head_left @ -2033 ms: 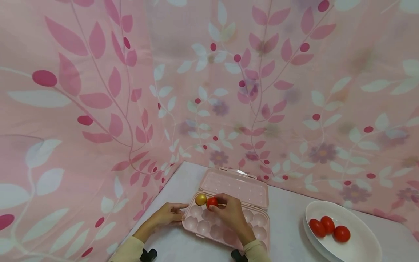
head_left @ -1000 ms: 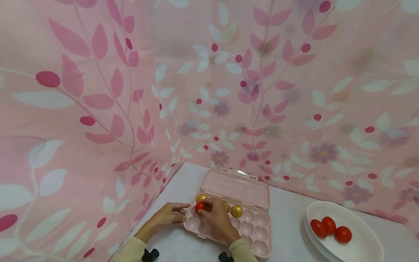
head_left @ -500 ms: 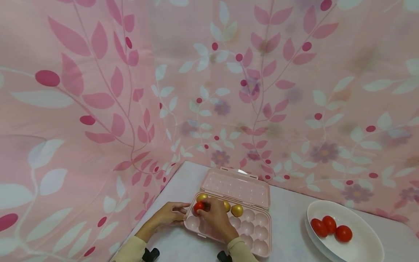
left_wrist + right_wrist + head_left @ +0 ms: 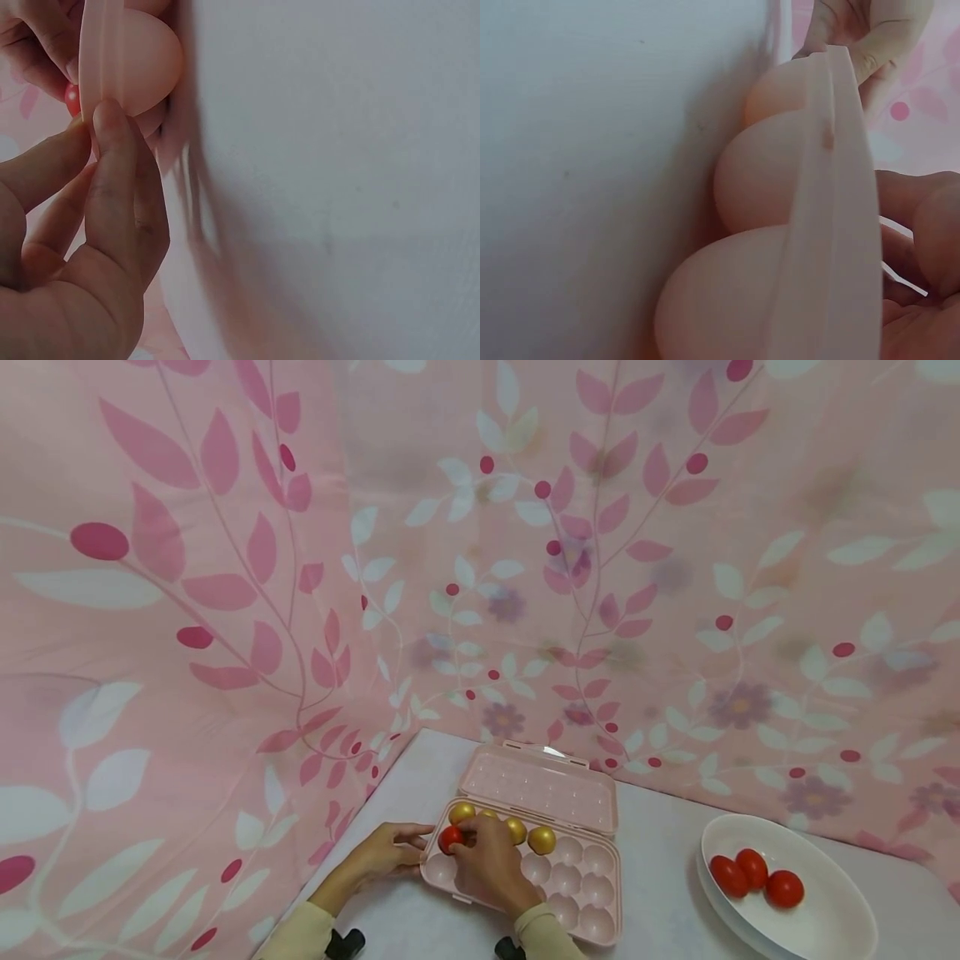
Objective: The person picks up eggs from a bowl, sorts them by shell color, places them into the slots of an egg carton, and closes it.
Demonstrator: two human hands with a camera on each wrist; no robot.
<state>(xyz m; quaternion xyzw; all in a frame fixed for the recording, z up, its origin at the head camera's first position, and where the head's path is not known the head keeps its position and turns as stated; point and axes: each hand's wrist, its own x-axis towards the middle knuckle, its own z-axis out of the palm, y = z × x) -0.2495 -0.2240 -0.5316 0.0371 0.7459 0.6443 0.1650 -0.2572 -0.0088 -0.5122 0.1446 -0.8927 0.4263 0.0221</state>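
A pink plastic egg box (image 4: 616, 897) lies with its lid (image 4: 536, 785) folded back behind it. Along its back row sit several gold balls (image 4: 542, 840). My right hand (image 4: 495, 864) reaches over the box and holds a red tomato (image 4: 450, 838) between thumb and fingers, at the left cup of the second row. Its palm and fingers partly cover the middle cups. At the box's left end my left hand (image 4: 386, 850) pinches the rim; the left wrist view shows the left hand's fingertips (image 4: 112, 124) on the rim.
On the right of the white table (image 4: 652, 860) stands a white bowl (image 4: 832, 902) holding 3 red tomatoes (image 4: 784, 889). A pink floral cloth (image 4: 675, 568) hangs behind and to the left, close to the table's edges.
My right hand has carried the tomato leftward to the second row's left cup, uncovering more gold balls in the back row. The left hand stays at the box's left end.
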